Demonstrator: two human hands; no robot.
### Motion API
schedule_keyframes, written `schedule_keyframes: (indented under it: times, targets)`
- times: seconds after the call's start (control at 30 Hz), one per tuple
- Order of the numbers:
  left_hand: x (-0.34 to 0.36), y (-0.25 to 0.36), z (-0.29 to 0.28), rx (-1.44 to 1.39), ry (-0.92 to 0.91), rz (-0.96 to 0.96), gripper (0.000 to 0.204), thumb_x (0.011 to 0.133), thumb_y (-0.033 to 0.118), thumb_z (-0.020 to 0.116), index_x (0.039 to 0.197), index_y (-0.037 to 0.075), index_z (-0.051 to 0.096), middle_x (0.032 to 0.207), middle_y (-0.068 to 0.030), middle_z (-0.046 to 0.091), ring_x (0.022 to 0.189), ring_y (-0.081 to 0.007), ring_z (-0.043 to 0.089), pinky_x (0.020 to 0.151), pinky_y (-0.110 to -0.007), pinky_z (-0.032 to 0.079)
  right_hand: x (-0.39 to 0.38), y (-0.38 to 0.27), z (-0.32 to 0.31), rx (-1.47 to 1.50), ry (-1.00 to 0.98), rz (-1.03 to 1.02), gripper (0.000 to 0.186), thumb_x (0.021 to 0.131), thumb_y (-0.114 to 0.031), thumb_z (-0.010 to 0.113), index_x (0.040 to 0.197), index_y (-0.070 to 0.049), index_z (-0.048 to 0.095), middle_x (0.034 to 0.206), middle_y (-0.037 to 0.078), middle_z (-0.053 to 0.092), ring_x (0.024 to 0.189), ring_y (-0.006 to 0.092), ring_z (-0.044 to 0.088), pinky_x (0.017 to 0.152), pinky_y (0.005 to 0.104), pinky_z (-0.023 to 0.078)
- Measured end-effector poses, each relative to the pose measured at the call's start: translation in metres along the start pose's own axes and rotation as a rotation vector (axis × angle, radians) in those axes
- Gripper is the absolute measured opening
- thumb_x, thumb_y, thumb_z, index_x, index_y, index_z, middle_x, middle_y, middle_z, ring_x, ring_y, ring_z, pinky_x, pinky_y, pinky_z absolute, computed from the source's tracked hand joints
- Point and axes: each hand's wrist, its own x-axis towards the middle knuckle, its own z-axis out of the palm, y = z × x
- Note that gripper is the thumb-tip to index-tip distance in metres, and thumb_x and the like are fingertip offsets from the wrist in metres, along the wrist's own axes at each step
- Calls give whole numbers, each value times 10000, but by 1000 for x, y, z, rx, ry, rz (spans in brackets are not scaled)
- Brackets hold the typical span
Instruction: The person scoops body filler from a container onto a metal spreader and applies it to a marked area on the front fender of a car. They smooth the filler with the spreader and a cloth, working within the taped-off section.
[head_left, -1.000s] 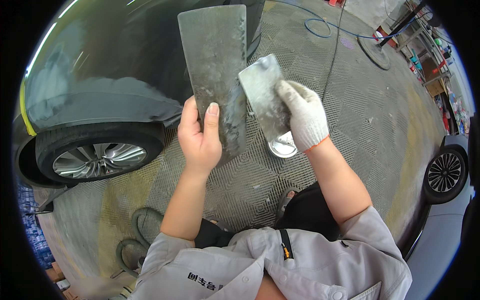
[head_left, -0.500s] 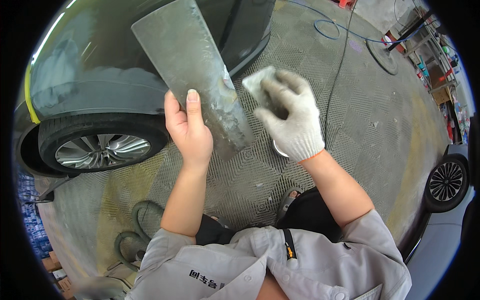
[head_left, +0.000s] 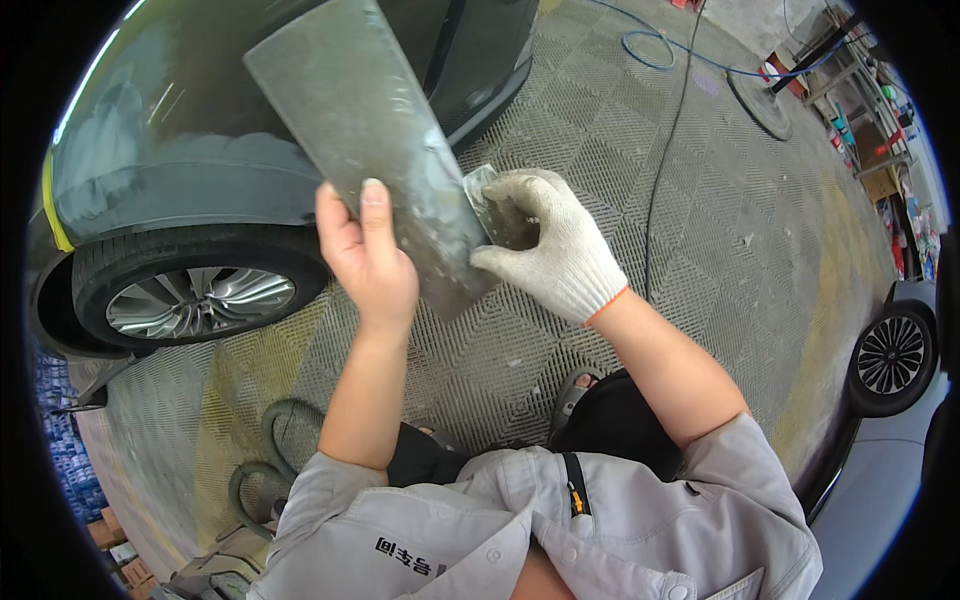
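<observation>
Left hand (head_left: pixel 370 262) clamped on wide flat plate (head_left: pixel 375 140), lower left edge, above floor (head_left: pixel 730 270) | gloved right hand (head_left: pixel 562 242) gripping small scraper (head_left: pixel 479 188) beside plate's right edge, contact unclear | both likely light, stiff; smears (head_left: pixel 433 150) look slippery | hold plate by left edge, off smears
</observation>
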Motion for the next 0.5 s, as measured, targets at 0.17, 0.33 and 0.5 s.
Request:
schedule_keyframes:
  times: [0.17, 0.33, 0.5]
  targets:
    - [24, 0, -20, 43, 81, 101, 231, 1176, 159, 568, 1332, -5, 620, 1230, -60, 696, 1099, -121, 620, 1013, -304, 499, 5, 15, -22, 462, 97, 211, 519, 1016, -228, 764, 1440, 53, 661, 1344, 184, 726, 1200, 229, 726, 1059, 374, 595]
    - [17, 4, -12, -129, 113, -43, 251, 1181, 182, 563, 1352, 9, 622, 1247, -59, 704, 1110, -132, 641, 1005, -316, 517, 2, 12, -18, 288, -121, 395, 487, 1078, -291, 706, 1359, 107, 715, 1205, 192, 805, 1072, 228, 769, 978, 364, 609]
    - [-10, 2, 6, 47, -278, -74, 199, 1139, 106, 628, 1297, -15, 628, 1191, -31, 693, 1079, -78, 608, 989, -260, 487, 7, 6, -21, 523, 163, 349, 479, 1080, -289, 725, 1349, 107, 709, 1126, 136, 809, 981, 190, 751, 908, 329, 604]
